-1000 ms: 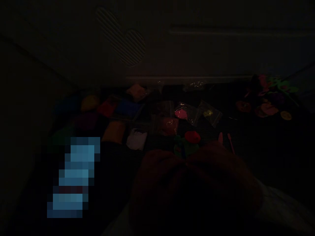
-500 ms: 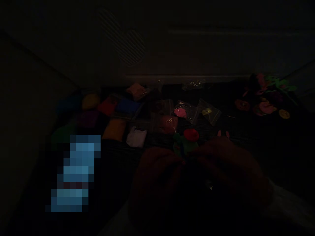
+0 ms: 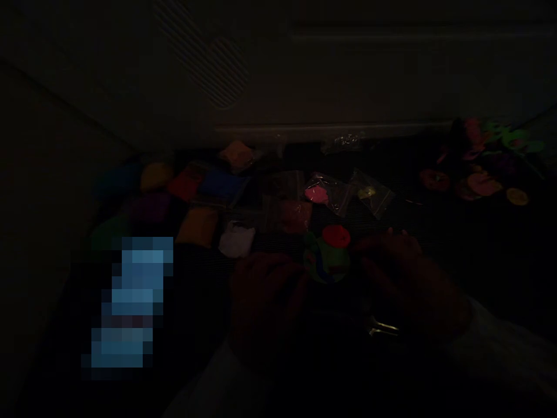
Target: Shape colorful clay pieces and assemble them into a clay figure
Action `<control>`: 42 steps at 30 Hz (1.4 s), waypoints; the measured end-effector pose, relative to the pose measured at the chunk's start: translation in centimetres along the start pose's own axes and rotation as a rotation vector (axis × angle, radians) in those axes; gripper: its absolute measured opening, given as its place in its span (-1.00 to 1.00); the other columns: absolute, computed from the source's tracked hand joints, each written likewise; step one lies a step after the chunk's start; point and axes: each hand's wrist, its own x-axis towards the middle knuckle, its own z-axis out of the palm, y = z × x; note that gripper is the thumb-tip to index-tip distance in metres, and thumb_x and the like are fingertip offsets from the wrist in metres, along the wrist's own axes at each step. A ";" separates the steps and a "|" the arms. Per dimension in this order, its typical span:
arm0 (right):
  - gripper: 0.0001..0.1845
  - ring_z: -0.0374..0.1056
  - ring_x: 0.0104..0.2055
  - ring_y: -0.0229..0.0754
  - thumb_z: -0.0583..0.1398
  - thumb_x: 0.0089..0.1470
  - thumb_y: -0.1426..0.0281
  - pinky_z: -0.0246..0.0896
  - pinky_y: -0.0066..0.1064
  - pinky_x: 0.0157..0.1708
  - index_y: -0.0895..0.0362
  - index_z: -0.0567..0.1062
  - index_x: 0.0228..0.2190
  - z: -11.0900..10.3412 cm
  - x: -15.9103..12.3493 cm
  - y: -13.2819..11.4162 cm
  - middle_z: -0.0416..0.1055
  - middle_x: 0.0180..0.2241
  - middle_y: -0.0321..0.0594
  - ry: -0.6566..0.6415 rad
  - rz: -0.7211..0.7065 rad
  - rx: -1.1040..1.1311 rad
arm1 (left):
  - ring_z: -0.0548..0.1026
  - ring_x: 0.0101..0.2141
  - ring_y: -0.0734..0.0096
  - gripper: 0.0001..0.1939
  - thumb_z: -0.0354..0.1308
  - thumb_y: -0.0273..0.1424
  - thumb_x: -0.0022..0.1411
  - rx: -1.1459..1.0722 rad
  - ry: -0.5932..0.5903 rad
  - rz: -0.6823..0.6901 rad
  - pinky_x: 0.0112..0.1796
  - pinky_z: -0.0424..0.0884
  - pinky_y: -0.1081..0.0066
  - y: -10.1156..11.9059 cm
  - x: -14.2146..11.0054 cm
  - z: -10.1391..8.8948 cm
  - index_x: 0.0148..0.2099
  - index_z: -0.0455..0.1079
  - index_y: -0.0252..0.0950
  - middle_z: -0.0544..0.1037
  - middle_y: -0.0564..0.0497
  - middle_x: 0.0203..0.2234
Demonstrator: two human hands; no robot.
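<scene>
A small clay figure (image 3: 327,258) sits low in front of the person, between the two hands, with a red clay lump (image 3: 336,236) on top of a green and blue body. The shapes are joined, but the picture is too dark to show finer modelling. The left hand (image 3: 265,302) is curled against the figure's side; whether it grips firmly, I cannot tell. The right hand (image 3: 402,273) is open just beside the red lump, its fingers loosely extended, and holds nothing visible.

Beyond the figure, clear zip bags lie opened or part-used, one with pink clay (image 3: 316,194) and one with yellow clay (image 3: 368,191). Full packets of white clay (image 3: 236,239), orange clay (image 3: 198,226) and blue clay (image 3: 221,186) spread leftward. Flat pink and yellow clay pieces (image 3: 483,184) form a cluster at far right. A small brass-coloured metal piece (image 3: 383,328) lies near the right hand. Open dark ribbed mat (image 3: 378,217) stretches between the figure and the bags, ending at a pale rail (image 3: 331,130) along the far edge.
</scene>
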 end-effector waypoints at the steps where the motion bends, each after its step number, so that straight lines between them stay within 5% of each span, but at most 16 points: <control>1: -0.78 0.27 -0.20 -0.09 0.02 0.01 0.39 -0.02 0.03 -0.07 0.04 0.32 -0.25 0.0 -0.1 0.1 0.39 -0.29 -0.27 -0.007 -0.004 0.015 | 0.34 -0.25 0.25 -0.91 0.15 -0.41 -0.02 0.011 -0.001 -0.005 -0.25 0.27 0.20 0.0 0.0 0.1 -0.37 0.42 -0.23 0.46 -0.01 -0.37; 10: -0.80 0.26 -0.17 -0.03 0.04 0.01 0.34 -0.11 0.18 -0.06 -0.01 0.32 -0.26 0.1 -0.2 0.2 0.39 -0.30 -0.32 -0.037 0.012 0.073 | 0.34 -0.25 0.22 -0.90 0.14 -0.38 0.00 0.039 -0.008 -0.042 -0.23 0.26 0.18 0.0 0.3 0.6 -0.36 0.43 -0.24 0.46 -0.03 -0.36; 21: -0.79 0.23 -0.13 -0.12 0.01 0.04 0.27 -0.27 0.09 0.06 -0.05 0.31 -0.23 0.2 -0.4 0.5 0.35 -0.21 -0.39 -0.094 0.048 0.063 | 0.36 -0.25 0.22 -0.89 0.16 -0.36 -0.01 0.056 -0.018 -0.061 -0.22 0.26 0.17 0.0 0.6 1.0 -0.36 0.43 -0.23 0.48 -0.01 -0.37; 42: -0.79 0.23 -0.10 -0.15 0.01 0.04 0.28 -0.22 0.00 0.07 -0.05 0.32 -0.24 -0.2 -0.2 0.4 0.36 -0.22 -0.39 -0.116 0.064 0.050 | 0.36 -0.26 0.26 -0.86 0.11 -0.43 0.01 0.050 -0.012 -0.048 -0.22 0.30 0.22 -0.8 0.2 -0.4 -0.33 0.43 -0.34 0.46 -0.07 -0.36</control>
